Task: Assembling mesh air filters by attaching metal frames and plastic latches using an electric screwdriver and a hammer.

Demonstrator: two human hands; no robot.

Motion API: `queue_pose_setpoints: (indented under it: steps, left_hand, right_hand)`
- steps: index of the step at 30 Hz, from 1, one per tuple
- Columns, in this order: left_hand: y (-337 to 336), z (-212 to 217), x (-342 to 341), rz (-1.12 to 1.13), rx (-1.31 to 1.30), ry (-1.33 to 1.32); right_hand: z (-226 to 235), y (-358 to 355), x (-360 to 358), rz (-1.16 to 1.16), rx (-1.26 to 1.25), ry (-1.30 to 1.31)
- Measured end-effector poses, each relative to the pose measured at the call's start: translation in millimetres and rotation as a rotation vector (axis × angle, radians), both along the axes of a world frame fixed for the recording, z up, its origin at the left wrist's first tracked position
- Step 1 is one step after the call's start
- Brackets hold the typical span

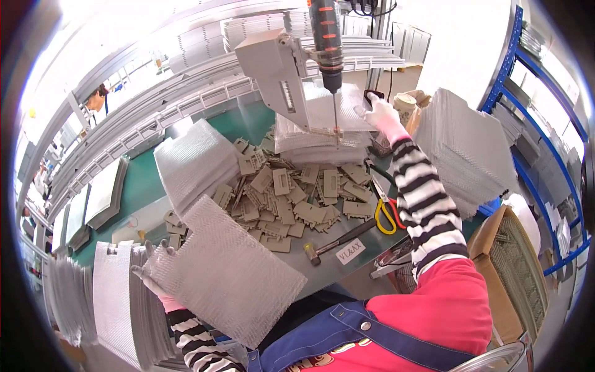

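My left hand (155,276), in a pale glove with dark fingertips, grips the left edge of a grey fine-mesh sheet (232,273). The sheet slants over the table's near edge, its lower corner before my body. My right arm stretches far forward, past the right side of an upright electric screwdriver (326,43) on a stand. There my gloved right hand (383,116) has its fingers at a small dark object (374,95), whose kind I cannot make out. Under the screwdriver's long bit lies a stack of mesh sheets (322,146).
Many beige plastic pieces (282,198) are heaped mid-table. Nearer lie yellow-and-red-handled scissors (385,214), a hammer (341,240) and a paper label (351,251). Sheet stacks stand at left (114,297) and right (458,155). An open cardboard box (511,273) and blue shelving (539,68) are at right.
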State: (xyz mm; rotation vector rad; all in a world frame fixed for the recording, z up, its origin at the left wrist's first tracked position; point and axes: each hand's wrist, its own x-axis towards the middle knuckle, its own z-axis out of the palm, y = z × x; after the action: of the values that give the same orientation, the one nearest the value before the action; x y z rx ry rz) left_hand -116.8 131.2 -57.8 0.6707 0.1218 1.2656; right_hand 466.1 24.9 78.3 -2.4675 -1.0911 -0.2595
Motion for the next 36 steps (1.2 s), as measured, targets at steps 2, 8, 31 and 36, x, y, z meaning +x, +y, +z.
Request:
queue_pose_setpoints:
  steps: [2,8,31,36]
  left_hand:
    - [-0.2,0.3,4.0,-0.015,-0.018,0.018]
    - [7.6,5.9,-0.5,0.112,-0.100,0.260]
    - [5.3,2.9,6.8,0.073,-0.126,0.124]
    - [-3.6,10.4,2.9,0.087,-0.237,0.104]
  right_hand:
    - [1.7,15.6,7.9,-0.062,-0.423,0.150]
    - [-20.6,34.6,60.0,-0.095,0.107,0.066]
    - [-149.5,-90.8,-273.7,0.820,0.069,1.601]
    - [-171.4,-87.8,-278.3,0.736,0.103,1.595]
